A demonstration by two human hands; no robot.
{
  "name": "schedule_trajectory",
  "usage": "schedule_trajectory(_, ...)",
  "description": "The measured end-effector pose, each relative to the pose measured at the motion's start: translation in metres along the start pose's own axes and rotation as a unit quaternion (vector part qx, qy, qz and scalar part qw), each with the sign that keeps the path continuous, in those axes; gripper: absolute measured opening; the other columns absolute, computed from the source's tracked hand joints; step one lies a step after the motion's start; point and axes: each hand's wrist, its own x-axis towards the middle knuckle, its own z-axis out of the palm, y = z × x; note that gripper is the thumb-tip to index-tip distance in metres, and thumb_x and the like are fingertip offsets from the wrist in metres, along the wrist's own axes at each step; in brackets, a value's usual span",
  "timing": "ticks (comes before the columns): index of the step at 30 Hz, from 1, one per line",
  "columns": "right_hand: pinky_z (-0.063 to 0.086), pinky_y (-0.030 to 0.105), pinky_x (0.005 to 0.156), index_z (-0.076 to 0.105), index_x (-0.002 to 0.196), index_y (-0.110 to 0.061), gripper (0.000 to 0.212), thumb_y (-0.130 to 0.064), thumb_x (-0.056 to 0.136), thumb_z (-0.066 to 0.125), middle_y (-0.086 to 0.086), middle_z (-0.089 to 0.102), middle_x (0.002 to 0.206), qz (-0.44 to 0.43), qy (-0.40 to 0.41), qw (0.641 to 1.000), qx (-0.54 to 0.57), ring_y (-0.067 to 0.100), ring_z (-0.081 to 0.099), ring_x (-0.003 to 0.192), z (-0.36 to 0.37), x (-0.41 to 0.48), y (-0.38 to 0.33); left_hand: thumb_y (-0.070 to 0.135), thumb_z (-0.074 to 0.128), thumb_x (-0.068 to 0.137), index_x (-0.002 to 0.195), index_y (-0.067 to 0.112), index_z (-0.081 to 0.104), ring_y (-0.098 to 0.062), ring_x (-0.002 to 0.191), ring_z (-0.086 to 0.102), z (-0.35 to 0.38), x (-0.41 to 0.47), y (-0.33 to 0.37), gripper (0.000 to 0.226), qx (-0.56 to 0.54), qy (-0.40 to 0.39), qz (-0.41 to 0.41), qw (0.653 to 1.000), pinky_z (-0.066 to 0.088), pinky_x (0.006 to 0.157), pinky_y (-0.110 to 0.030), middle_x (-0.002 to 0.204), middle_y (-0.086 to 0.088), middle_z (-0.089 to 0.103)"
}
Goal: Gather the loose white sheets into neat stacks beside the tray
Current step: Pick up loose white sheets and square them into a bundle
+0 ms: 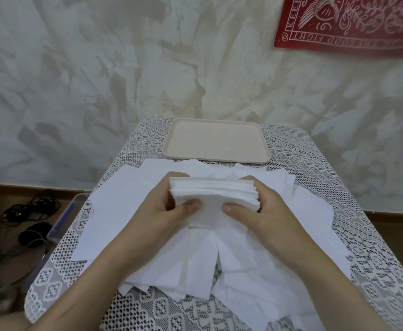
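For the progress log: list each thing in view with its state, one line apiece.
stack of sheets, held up on edge, edges roughly squared.
loose sheets, spread overlapping on the tablecloth, not yet gathered.
tray, flat at the far end, nothing in it.
left hand, grips the stack's left side.
right hand, grips the stack's right side.
tablecloth, spread out, partly covered by sheets.

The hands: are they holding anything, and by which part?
A stack of white sheets, by its two ends: the left hand grips the left end, the right hand the right end, thumbs on its near face.
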Motion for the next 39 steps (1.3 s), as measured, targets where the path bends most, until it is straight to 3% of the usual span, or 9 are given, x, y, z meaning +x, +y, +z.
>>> schedule_trajectory(4,0.055,0.039,0.098,0.072,0.115,-0.025,0.032,-0.028,0.085,0.083,-0.010,0.077,0.109,0.004,0.000,0.999,-0.040,0.008,0.071,0.104,0.007,-0.001,0.001,0.016,0.061,0.099,0.133,0.016,0.062,-0.007,0.115,0.070,0.003,-0.003,0.003,0.034,0.023,-0.036,0.007,0.999,0.053,0.089,-0.017,0.123,0.008,0.075)
schedule_trajectory(8,0.055,0.029,0.081,0.074,0.099,-0.023,0.028,-0.036,0.076,0.083,-0.006,0.077,0.094,-0.051,0.056,0.997,-0.016,0.013,0.072,0.091,0.010,0.000,-0.002,0.019,0.058,0.098,0.129,0.015,0.069,-0.006,0.115,0.071,0.004,-0.002,0.007,0.033,0.046,-0.043,0.030,0.998,0.052,0.089,-0.014,0.123,0.010,0.076)
schedule_trajectory(14,0.043,0.038,0.068,0.071,0.090,-0.018,0.031,-0.044,0.078,0.083,0.016,0.066,0.084,-0.049,0.037,0.997,-0.038,0.020,0.055,0.072,0.005,0.002,0.002,0.018,0.067,0.099,0.121,0.011,0.069,-0.009,0.106,0.072,-0.001,-0.001,0.003,0.023,0.045,-0.020,0.023,0.999,0.054,0.085,-0.017,0.111,0.002,0.077)
schedule_trajectory(17,0.044,0.043,0.062,0.066,0.081,-0.025,0.033,-0.056,0.080,0.075,0.008,0.059,0.070,-0.041,0.046,0.990,-0.126,0.026,0.051,0.064,0.004,0.001,0.005,0.023,0.066,0.098,0.118,0.017,0.071,-0.012,0.108,0.069,0.002,-0.002,-0.001,0.022,0.084,0.000,0.036,0.996,0.053,0.090,-0.022,0.110,0.002,0.074)
schedule_trajectory(20,0.047,0.044,0.063,0.069,0.087,-0.022,0.030,-0.052,0.085,0.072,0.008,0.065,0.073,-0.033,0.042,0.990,-0.129,0.029,0.058,0.067,-0.001,-0.001,0.003,0.023,0.073,0.095,0.116,0.024,0.075,-0.018,0.109,0.073,0.006,-0.003,-0.001,0.021,0.048,0.046,0.027,0.997,0.057,0.091,-0.031,0.114,0.002,0.078)
schedule_trajectory(24,0.057,0.042,0.068,0.076,0.098,-0.011,0.025,-0.034,0.089,0.078,0.010,0.077,0.086,0.011,0.108,0.994,0.018,0.024,0.073,0.078,0.006,-0.003,-0.004,0.030,0.080,0.088,0.112,0.022,0.074,-0.032,0.102,0.076,0.015,-0.003,0.004,0.027,-0.104,0.096,-0.027,0.990,0.063,0.084,-0.044,0.112,-0.015,0.078)
schedule_trajectory(27,0.063,0.050,0.082,0.075,0.109,-0.015,0.018,-0.020,0.092,0.075,0.007,0.079,0.099,0.064,0.045,0.993,0.084,0.028,0.076,0.094,0.013,-0.007,-0.007,0.031,0.076,0.091,0.125,0.012,0.068,-0.031,0.110,0.075,0.023,-0.004,0.004,0.041,-0.169,0.118,-0.067,0.976,0.062,0.095,-0.047,0.118,-0.014,0.077)
schedule_trajectory(34,0.059,0.041,0.083,0.070,0.110,-0.021,0.016,-0.032,0.100,0.064,0.001,0.079,0.098,0.063,-0.031,0.998,0.005,0.019,0.076,0.091,0.006,-0.018,-0.013,0.041,0.071,0.085,0.115,0.012,0.067,-0.029,0.107,0.075,0.016,-0.011,0.012,0.042,-0.016,0.074,-0.072,0.995,0.056,0.093,-0.053,0.112,-0.011,0.077)
schedule_trajectory(39,0.052,0.041,0.077,0.062,0.101,-0.011,0.030,-0.039,0.105,0.052,0.008,0.069,0.094,0.021,0.102,0.993,-0.061,0.026,0.066,0.090,0.023,-0.024,0.000,0.049,0.070,0.087,0.130,0.026,0.064,-0.019,0.108,0.076,0.043,-0.020,0.013,0.049,-0.064,0.087,-0.107,0.988,0.058,0.100,-0.051,0.118,0.001,0.078)
